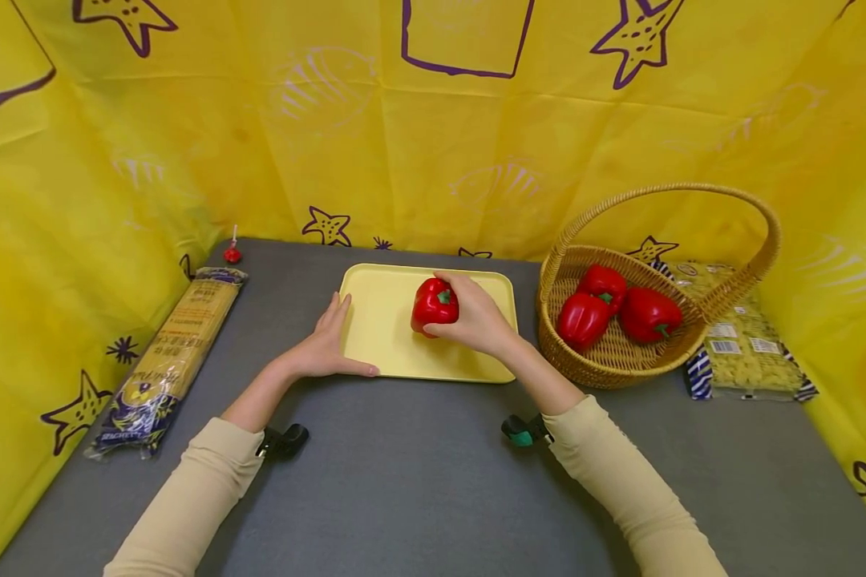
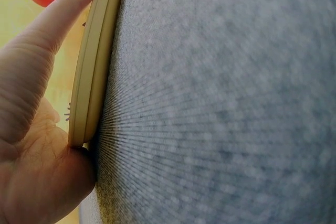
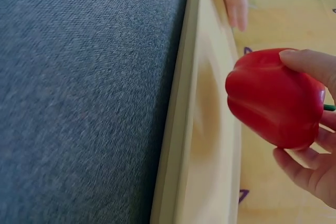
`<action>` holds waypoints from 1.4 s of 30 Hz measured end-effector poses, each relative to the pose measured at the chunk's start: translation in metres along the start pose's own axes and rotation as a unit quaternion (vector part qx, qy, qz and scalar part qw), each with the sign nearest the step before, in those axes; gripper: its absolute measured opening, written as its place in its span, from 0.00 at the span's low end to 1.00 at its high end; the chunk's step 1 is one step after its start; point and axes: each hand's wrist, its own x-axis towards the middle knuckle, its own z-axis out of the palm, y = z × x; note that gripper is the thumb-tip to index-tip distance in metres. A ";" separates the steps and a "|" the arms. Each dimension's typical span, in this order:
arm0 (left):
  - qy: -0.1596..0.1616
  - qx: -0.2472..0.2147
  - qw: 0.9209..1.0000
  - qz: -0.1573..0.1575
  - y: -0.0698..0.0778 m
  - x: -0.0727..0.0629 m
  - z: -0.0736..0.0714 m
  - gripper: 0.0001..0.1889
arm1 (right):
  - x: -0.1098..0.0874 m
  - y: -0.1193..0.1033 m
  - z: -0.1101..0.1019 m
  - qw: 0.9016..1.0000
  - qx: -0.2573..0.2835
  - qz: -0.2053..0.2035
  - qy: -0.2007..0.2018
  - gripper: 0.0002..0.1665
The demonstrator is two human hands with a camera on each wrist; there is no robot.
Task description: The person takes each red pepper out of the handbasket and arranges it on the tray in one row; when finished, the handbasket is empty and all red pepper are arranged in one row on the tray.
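Note:
Above the pale yellow tray [image 1: 375,320], a red bell pepper [image 1: 431,311] with a green stem is gripped between the thumb and fingers of my right hand [image 1: 476,316]. In the right wrist view the pepper [image 3: 275,98] hangs a little off the tray's surface, its shadow falling below. My left hand [image 1: 325,344] rests against the tray's left end, fingers straight and spread. Its thumb lies along the near rim, and the palm touches the corner, as the left wrist view shows. Several more red peppers [image 1: 583,319] lie in the wicker basket [image 1: 606,373] to the right.
A bag of long spaghetti [image 1: 173,353] lies along the left side, with a small red object with a white stick [image 1: 232,250] beyond it. Behind the basket, a bag of yellow pasta [image 1: 750,353] lies at the right. A yellow patterned cloth [image 1: 418,160] hangs around the grey table [image 1: 404,481].

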 end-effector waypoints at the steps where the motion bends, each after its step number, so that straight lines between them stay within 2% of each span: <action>1: 0.000 0.001 1.000 -0.001 0.000 0.000 0.000 0.74 | 0.001 0.000 0.001 1.000 -0.001 -0.001 -0.002 0.50; 10: -0.001 -0.004 1.000 -0.008 0.001 0.000 -0.001 0.74 | 0.016 -0.006 0.012 1.000 -0.004 0.005 -0.020 0.50; 26: 0.002 -0.027 1.000 0.000 0.000 -0.002 -0.002 0.73 | 0.047 -0.024 0.032 0.999 0.001 -0.003 -0.036 0.50; 42: 0.008 -0.060 0.998 -0.008 0.000 -0.002 0.000 0.75 | 0.069 -0.032 0.049 0.998 -0.021 -0.016 -0.059 0.50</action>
